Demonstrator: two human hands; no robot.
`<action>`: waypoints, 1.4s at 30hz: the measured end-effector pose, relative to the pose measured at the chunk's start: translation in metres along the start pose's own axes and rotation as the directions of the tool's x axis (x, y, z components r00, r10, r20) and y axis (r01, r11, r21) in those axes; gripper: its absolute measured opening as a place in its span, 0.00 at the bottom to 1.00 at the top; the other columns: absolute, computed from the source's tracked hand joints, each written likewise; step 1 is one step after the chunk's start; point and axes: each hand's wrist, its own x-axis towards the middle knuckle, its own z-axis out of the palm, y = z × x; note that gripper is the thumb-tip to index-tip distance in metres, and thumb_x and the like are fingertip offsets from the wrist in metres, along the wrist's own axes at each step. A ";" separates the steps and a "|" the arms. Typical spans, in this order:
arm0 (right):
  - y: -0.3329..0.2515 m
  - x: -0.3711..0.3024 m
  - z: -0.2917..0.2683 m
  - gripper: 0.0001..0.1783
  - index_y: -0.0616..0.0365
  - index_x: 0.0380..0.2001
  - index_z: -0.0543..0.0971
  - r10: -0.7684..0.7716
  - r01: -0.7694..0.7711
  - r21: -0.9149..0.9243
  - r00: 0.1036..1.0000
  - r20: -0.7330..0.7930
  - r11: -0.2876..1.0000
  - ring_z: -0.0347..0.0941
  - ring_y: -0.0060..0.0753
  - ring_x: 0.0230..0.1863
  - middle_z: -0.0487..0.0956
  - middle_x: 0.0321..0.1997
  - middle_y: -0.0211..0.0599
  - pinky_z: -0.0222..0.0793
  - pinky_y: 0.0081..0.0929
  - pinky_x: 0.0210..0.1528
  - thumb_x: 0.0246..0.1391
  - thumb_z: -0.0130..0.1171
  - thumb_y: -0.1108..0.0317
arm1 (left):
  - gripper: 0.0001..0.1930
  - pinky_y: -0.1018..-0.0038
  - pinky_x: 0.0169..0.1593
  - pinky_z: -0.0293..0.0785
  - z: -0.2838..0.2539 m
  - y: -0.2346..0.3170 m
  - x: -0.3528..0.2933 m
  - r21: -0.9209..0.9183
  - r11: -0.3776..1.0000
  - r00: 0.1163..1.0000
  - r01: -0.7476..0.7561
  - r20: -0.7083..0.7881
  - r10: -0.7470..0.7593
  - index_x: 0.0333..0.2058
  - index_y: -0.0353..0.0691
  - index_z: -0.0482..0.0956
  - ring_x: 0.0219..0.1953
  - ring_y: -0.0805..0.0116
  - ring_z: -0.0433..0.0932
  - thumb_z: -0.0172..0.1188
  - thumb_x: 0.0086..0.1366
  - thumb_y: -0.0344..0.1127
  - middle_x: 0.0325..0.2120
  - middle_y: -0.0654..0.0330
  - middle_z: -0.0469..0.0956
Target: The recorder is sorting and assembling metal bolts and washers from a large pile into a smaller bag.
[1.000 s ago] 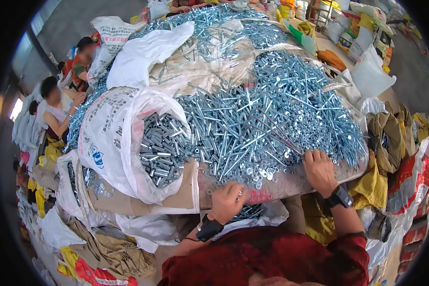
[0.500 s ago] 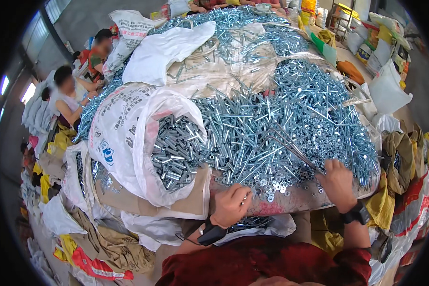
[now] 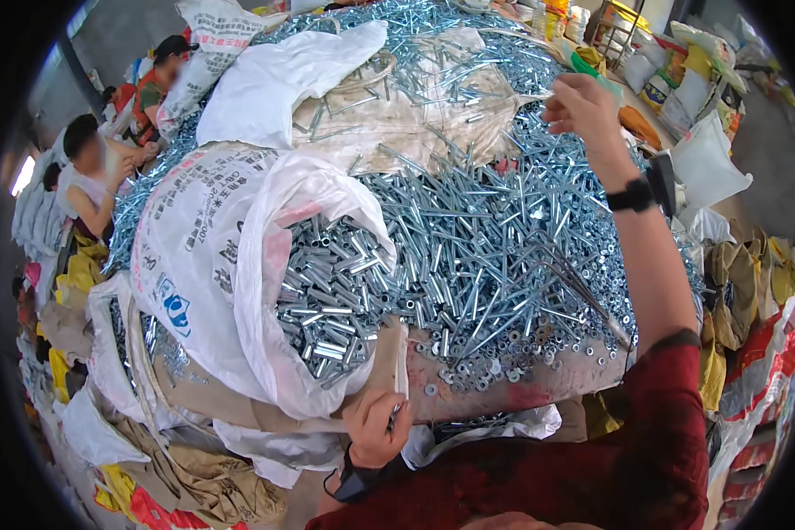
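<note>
My right hand (image 3: 585, 119) is stretched out over the far right of the heap, its fingers loosely bent and apart, holding nothing that shows. Below that arm, a thin metal hand rake (image 3: 583, 291) with bent prongs lies on the heap of screws, sleeves and washers (image 3: 477, 256). Close to my body, my left hand (image 3: 378, 428) is closed by the table's front edge, beside the mouth of the white woven sack. A bit of shiny metal shows between its fingers, too small to name. The white woven sack (image 3: 203, 221) lies open, with metal sleeves (image 3: 331, 291) spilling from it.
A white cloth sack (image 3: 278, 75) and a stained beige sheet (image 3: 415, 115) cover part of the far heap. Loose washers (image 3: 486, 367) lie along the front edge. Several people (image 3: 88, 168) sit at the left. Filled bags (image 3: 702, 168) stand at the right.
My right hand has let go of the hand rake and moved far forward over the heap. My left hand has moved left and nearer my body, still closed. The view has shifted slightly.
</note>
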 end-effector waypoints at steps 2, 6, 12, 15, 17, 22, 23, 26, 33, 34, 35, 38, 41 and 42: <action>0.025 0.033 0.023 0.22 0.68 0.45 0.76 0.073 -0.041 -0.216 0.987 0.144 0.975 0.79 0.28 0.30 0.81 0.32 0.40 0.76 0.25 0.29 0.56 0.64 0.59 | 0.09 0.66 0.27 0.70 -0.006 -0.011 -0.003 -0.021 1.000 1.000 -0.010 0.000 0.010 0.32 0.36 0.76 0.24 0.54 0.77 0.64 0.51 0.22 0.24 0.53 0.76; 0.088 0.083 0.083 0.31 0.69 0.37 0.80 0.049 0.291 -0.698 0.904 0.424 0.655 0.80 0.46 0.36 0.81 0.34 0.49 0.76 0.37 0.40 0.50 0.66 0.45 | 0.10 0.66 0.28 0.71 -0.009 -0.033 -0.008 -0.176 0.976 0.987 0.125 0.120 -0.105 0.34 0.37 0.76 0.26 0.54 0.77 0.64 0.52 0.22 0.26 0.53 0.76; 0.155 0.097 0.142 0.45 0.70 0.45 0.80 0.238 0.414 -0.802 0.805 0.543 0.431 0.75 0.59 0.52 0.79 0.47 0.64 0.68 0.42 0.55 0.49 0.59 0.31 | 0.10 0.65 0.29 0.71 -0.018 -0.035 0.000 -0.263 0.937 0.957 0.231 0.233 -0.171 0.32 0.37 0.78 0.26 0.56 0.77 0.68 0.52 0.21 0.26 0.54 0.76; 0.174 0.093 0.149 0.50 0.71 0.49 0.78 0.410 0.282 -0.806 0.746 0.525 0.520 0.75 0.58 0.54 0.77 0.51 0.65 0.68 0.42 0.56 0.46 0.59 0.28 | 0.10 0.66 0.27 0.70 -0.018 -0.037 0.002 -0.293 0.930 0.962 0.224 0.217 -0.163 0.33 0.36 0.78 0.24 0.57 0.76 0.68 0.52 0.21 0.25 0.55 0.75; 0.176 0.082 0.157 0.50 0.72 0.43 0.79 0.299 0.306 -0.762 0.787 0.540 0.571 0.77 0.57 0.50 0.79 0.47 0.63 0.70 0.42 0.54 0.43 0.60 0.26 | 0.10 0.68 0.27 0.70 -0.017 -0.040 0.000 -0.318 0.921 0.966 0.224 0.201 -0.165 0.33 0.36 0.78 0.23 0.57 0.76 0.69 0.52 0.21 0.24 0.55 0.75; 0.162 0.063 0.183 0.46 0.73 0.35 0.80 0.188 0.368 -0.782 0.837 0.514 0.503 0.79 0.53 0.46 0.81 0.42 0.60 0.72 0.40 0.50 0.38 0.65 0.30 | 0.10 0.68 0.28 0.71 -0.017 -0.040 0.000 -0.316 0.923 0.967 0.221 0.197 -0.164 0.33 0.37 0.79 0.24 0.57 0.77 0.69 0.52 0.22 0.25 0.55 0.76; 0.157 0.064 0.184 0.43 0.72 0.35 0.80 0.268 0.342 -0.790 0.809 0.523 0.509 0.79 0.53 0.46 0.81 0.41 0.59 0.72 0.41 0.49 0.39 0.66 0.34 | 0.10 0.68 0.28 0.71 -0.017 -0.042 -0.001 -0.327 0.921 0.969 0.211 0.192 -0.153 0.33 0.37 0.79 0.24 0.57 0.77 0.69 0.52 0.22 0.25 0.55 0.76; 0.149 0.057 0.195 0.37 0.69 0.37 0.79 0.352 0.366 -0.779 0.737 0.577 0.510 0.78 0.54 0.46 0.80 0.42 0.57 0.71 0.42 0.48 0.43 0.66 0.40 | 0.11 0.68 0.28 0.71 -0.019 -0.041 0.003 -0.321 0.924 0.968 0.206 0.206 -0.144 0.34 0.37 0.79 0.25 0.57 0.77 0.69 0.52 0.22 0.26 0.55 0.76; 0.153 0.055 0.196 0.22 0.66 0.40 0.77 0.304 0.565 -0.690 0.630 0.715 0.451 0.75 0.58 0.46 0.79 0.41 0.55 0.70 0.47 0.49 0.51 0.60 0.55 | 0.13 0.66 0.31 0.71 -0.019 -0.041 -0.004 -0.321 0.926 0.963 0.201 0.238 -0.126 0.38 0.36 0.76 0.26 0.55 0.77 0.64 0.53 0.22 0.27 0.52 0.77; 0.155 0.055 0.193 0.22 0.66 0.40 0.77 0.302 0.564 -0.691 0.632 0.713 0.451 0.75 0.58 0.46 0.79 0.41 0.55 0.70 0.47 0.49 0.51 0.60 0.55 | 0.12 0.66 0.31 0.72 -0.018 -0.040 -0.004 -0.309 0.926 0.961 0.215 0.236 -0.145 0.38 0.35 0.76 0.27 0.54 0.78 0.64 0.54 0.22 0.27 0.52 0.77; 0.151 0.051 0.196 0.20 0.66 0.40 0.78 0.301 0.570 -0.686 0.626 0.719 0.451 0.76 0.58 0.46 0.79 0.42 0.56 0.70 0.48 0.49 0.51 0.58 0.60 | 0.12 0.65 0.32 0.72 -0.019 -0.039 -0.003 -0.293 0.927 0.958 0.233 0.232 -0.168 0.38 0.35 0.76 0.27 0.53 0.78 0.64 0.54 0.22 0.27 0.51 0.77; 0.131 0.051 0.183 0.16 0.66 0.39 0.78 0.226 0.547 -0.682 0.675 0.702 0.485 0.76 0.59 0.46 0.79 0.42 0.58 0.71 0.49 0.48 0.52 0.54 0.64 | 0.12 0.64 0.34 0.73 -0.018 -0.036 -0.002 -0.270 0.926 0.950 0.264 0.237 -0.202 0.38 0.35 0.76 0.30 0.51 0.78 0.63 0.55 0.22 0.28 0.50 0.76; 0.102 0.061 0.146 0.16 0.66 0.37 0.76 -0.037 0.597 -0.565 0.705 0.708 0.569 0.76 0.60 0.42 0.78 0.39 0.56 0.70 0.51 0.46 0.55 0.54 0.61 | 0.11 0.64 0.34 0.73 -0.014 -0.035 -0.007 -0.236 0.936 0.955 0.261 0.207 -0.215 0.38 0.36 0.76 0.30 0.51 0.78 0.64 0.55 0.22 0.29 0.51 0.76; 0.075 0.059 0.134 0.16 0.66 0.37 0.76 -0.068 0.607 -0.530 0.693 0.718 0.592 0.76 0.60 0.40 0.78 0.38 0.56 0.70 0.51 0.45 0.56 0.54 0.61 | 0.11 0.64 0.33 0.73 -0.013 -0.034 -0.007 -0.197 0.952 0.966 0.234 0.160 -0.205 0.38 0.37 0.77 0.30 0.53 0.77 0.65 0.55 0.22 0.29 0.52 0.76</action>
